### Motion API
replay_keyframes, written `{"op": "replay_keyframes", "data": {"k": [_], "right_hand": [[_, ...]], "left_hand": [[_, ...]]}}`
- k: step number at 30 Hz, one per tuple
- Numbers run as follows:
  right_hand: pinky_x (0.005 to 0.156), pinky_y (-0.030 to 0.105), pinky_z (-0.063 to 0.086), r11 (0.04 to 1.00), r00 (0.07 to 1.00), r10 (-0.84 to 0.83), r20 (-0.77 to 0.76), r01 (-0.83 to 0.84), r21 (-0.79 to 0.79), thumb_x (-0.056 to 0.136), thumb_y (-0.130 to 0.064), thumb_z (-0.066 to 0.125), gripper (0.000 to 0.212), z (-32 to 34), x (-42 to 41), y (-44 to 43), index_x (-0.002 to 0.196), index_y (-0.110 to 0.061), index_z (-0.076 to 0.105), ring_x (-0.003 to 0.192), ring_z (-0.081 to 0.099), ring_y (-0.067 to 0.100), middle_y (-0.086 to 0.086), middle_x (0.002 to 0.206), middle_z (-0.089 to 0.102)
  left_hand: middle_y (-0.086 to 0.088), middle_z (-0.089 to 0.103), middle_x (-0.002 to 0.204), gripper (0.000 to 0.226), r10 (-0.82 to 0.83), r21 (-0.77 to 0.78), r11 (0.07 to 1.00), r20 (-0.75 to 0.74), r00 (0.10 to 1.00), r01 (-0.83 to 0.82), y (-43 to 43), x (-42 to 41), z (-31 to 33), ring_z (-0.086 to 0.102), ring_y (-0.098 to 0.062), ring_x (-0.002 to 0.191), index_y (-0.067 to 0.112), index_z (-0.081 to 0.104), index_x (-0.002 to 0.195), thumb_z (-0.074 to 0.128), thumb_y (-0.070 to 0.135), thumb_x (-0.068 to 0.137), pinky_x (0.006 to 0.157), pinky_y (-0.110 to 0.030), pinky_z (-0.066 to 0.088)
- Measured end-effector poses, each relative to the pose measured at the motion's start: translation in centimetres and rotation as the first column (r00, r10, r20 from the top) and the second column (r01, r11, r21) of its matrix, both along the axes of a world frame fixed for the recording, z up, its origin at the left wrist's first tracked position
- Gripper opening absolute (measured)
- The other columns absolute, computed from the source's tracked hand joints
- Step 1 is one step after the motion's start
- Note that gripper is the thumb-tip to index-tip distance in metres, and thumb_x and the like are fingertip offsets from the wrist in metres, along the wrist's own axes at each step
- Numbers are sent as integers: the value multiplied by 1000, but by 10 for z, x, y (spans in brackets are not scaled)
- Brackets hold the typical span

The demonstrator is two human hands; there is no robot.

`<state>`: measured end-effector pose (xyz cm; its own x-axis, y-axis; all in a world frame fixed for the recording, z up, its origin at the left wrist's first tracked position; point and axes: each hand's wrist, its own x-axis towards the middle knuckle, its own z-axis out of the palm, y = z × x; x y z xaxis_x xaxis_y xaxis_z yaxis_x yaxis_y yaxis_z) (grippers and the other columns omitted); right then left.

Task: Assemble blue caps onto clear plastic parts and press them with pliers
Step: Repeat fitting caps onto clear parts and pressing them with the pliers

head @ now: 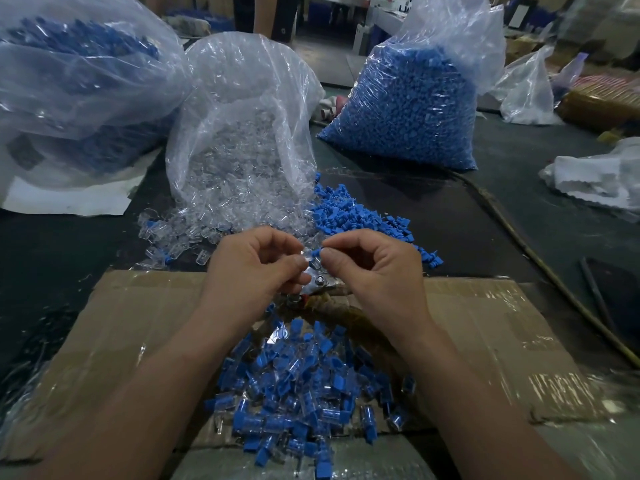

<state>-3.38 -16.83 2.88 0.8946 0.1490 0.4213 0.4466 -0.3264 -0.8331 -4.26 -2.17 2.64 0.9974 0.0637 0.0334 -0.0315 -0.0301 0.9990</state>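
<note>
Pinching clear part [306,253] in left hand [256,268], blue cap [316,252] in right hand [375,271], above finished pile [304,386] on cardboard [138,327]; bags [408,109] beyond nearly full.

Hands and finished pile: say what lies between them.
Head view: a shiny metal tool with a bolt, likely the pliers, on the cardboard between the pile and the left hand pinching a clear part and right hand pinching a cap.
</note>
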Motion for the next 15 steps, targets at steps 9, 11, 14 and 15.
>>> {"op": "replay_keyframes", "data": {"k": [9, 11, 14, 15], "right_hand": [[59, 12, 48, 989, 997, -47, 58, 55, -135, 79, -9, 71, 6, -3, -1, 0, 76, -13, 67, 66, 59, 0, -17, 64, 58], [57, 13, 47, 987, 997, -58, 58, 66, -144, 78, -10, 71, 6, -4, -1, 0, 74, -12, 67, 62, 58, 0, -17, 61, 57], [54, 12, 46, 990, 999, -48, 26, 51, -135, 77, -13, 73, 10, -4, 0, 1, 70, -12, 66, 58, 57, 0, -15, 58, 57], [54, 11, 45, 990, 999, -36, 13, 37, -133, 77, -15, 73, 10, -4, 0, 1, 71, -13, 66, 58, 57, -1, -14, 58, 57]], "left_hand": [[-3, 71, 68, 21, -23, 38, 999, 63, 998, 20, -2, -3, 1, 69, -14, 61, 17, 65, 74, 67, -4, 75, 55, -18, 53], [-2, 71, 67, 22, -30, 39, 999, 72, 997, 28, -2, -3, 1, 69, -13, 60, 18, 65, 73, 67, -4, 75, 54, -17, 53], [-1, 71, 68, 23, -53, 60, 997, 84, 995, 48, -4, -3, 1, 68, -12, 60, 18, 65, 72, 67, -4, 75, 53, -16, 52], [-1, 70, 67, 23, -55, 62, 997, 86, 995, 50, -4, -3, 1, 68, -12, 60, 18, 65, 72, 66, -4, 75, 53, -16, 52]]}}
